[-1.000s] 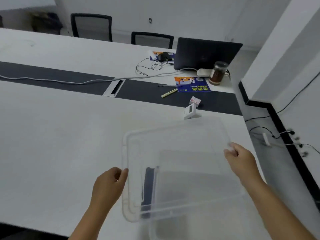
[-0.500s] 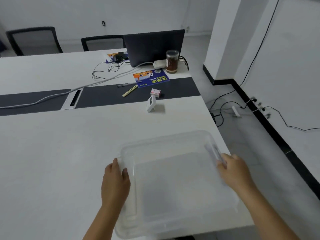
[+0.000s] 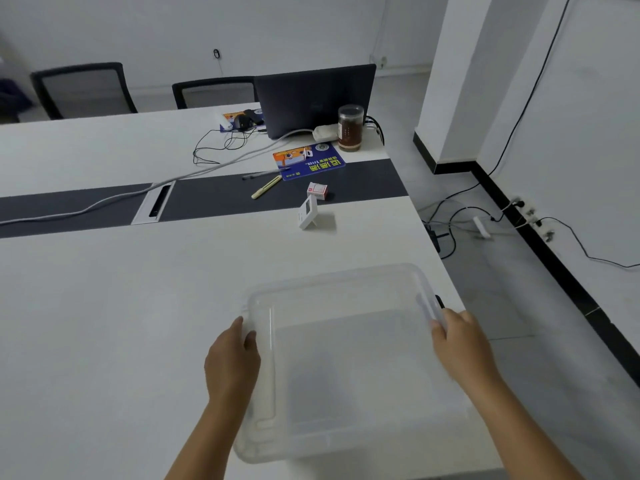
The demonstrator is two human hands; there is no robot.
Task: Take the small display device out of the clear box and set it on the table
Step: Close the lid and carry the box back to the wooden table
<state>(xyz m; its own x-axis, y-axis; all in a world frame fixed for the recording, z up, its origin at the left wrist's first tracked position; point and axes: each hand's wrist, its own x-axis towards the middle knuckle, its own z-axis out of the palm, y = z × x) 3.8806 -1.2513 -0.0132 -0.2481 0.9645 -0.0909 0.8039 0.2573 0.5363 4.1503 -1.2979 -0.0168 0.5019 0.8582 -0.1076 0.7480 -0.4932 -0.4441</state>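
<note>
Hard to read the clear box — its walls blur into the white worktop, and nothing shows inside it. Left hand curled over the box's left rim and right hand wrapped on the right rim, fingers closed on plastic, with the small display device standing propped well beyond them near the dark strip. Box close to the worktop's right and near edges — wide bare surface to the left.
</note>
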